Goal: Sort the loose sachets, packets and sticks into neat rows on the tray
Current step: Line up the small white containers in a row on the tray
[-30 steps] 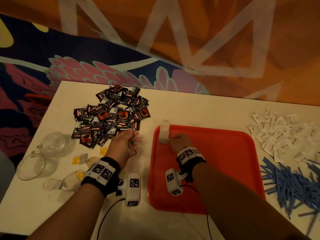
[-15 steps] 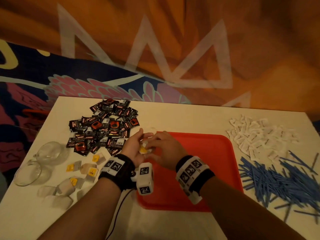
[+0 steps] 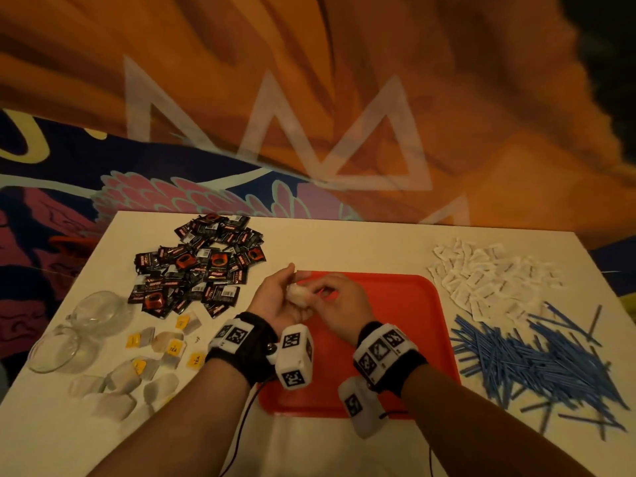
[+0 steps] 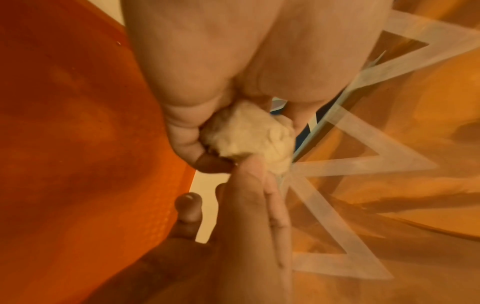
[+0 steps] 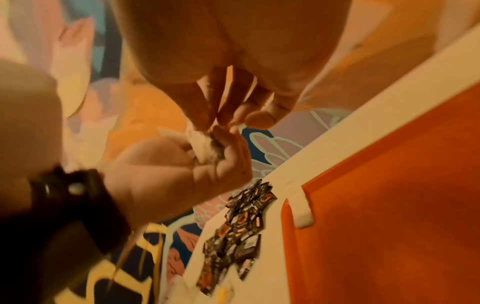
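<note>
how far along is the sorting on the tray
Barely begun. One pale tea bag already lies at the red tray's far left corner. The left hand and right hand hold another tea bag between them. The black packets, white sachets, blue sticks and other tea bags remain on the table.

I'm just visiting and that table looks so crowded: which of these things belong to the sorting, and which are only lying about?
Part of the job:
red tray
tea bag held by left hand and right hand
tea bags
black packets
white sachets
blue sticks

Just lying about:
two glass cups
</note>
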